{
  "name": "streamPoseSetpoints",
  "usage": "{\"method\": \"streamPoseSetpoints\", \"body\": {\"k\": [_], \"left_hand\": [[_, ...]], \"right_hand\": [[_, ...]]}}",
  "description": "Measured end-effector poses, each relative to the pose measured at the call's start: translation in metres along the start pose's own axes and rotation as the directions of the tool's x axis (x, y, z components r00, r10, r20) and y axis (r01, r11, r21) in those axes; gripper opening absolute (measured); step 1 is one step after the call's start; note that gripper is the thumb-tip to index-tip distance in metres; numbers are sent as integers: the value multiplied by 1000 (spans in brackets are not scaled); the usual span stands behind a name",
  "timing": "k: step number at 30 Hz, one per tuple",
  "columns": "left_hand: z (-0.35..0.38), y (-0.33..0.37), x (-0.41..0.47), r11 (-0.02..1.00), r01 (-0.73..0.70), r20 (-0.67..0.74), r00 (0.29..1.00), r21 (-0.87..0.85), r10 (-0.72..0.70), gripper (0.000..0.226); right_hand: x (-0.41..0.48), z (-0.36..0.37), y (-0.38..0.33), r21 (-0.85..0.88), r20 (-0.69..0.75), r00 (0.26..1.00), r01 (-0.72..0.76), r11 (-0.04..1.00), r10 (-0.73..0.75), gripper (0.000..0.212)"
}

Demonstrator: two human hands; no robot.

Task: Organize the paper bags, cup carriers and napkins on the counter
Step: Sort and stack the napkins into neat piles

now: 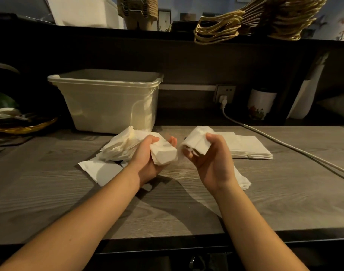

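Note:
My left hand (147,161) grips a small bundle of white napkins (163,154) above the grey wooden counter (50,192). My right hand (210,159) grips a second folded bundle of napkins (196,140), thumb on top. A loose fanned heap of napkins (120,146) lies just left of my left hand, with a single flat napkin (100,171) under it. A neat flat stack of napkins (247,146) lies to the right. Paper bags with twine handles (222,28) sit on the upper shelf at right. Brown cup carriers (137,12) stand on the shelf, centre.
A translucent plastic bin (108,100) stands at the back of the counter. A white power cable (280,141) runs from a wall socket (224,93) across the right side. A woven basket (20,126) of items sits far left; a white cup (262,103) at back right.

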State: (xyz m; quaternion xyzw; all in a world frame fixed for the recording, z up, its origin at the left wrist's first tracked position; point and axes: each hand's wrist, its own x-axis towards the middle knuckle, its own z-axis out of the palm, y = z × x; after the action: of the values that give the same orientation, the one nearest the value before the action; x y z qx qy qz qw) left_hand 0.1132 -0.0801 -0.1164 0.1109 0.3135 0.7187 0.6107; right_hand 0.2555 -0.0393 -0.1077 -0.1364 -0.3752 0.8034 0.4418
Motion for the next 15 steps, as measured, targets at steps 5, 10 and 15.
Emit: {"method": "streamPoseSetpoints", "body": {"k": [5, 10, 15], "left_hand": [[5, -13, -7, 977, 87, 102, 989, 197, -109, 34], [-1, -17, 1, 974, 137, 69, 986, 178, -152, 56], [-3, -24, 1, 973, 51, 44, 997, 224, -62, 57]], "right_hand": [[-1, -1, -4, 169, -7, 998, -53, 984, 55, 42], [4, 1, 0, 175, 20, 995, -95, 980, 93, 31], [12, 3, 6, 112, 7, 998, -68, 991, 68, 21]]}}
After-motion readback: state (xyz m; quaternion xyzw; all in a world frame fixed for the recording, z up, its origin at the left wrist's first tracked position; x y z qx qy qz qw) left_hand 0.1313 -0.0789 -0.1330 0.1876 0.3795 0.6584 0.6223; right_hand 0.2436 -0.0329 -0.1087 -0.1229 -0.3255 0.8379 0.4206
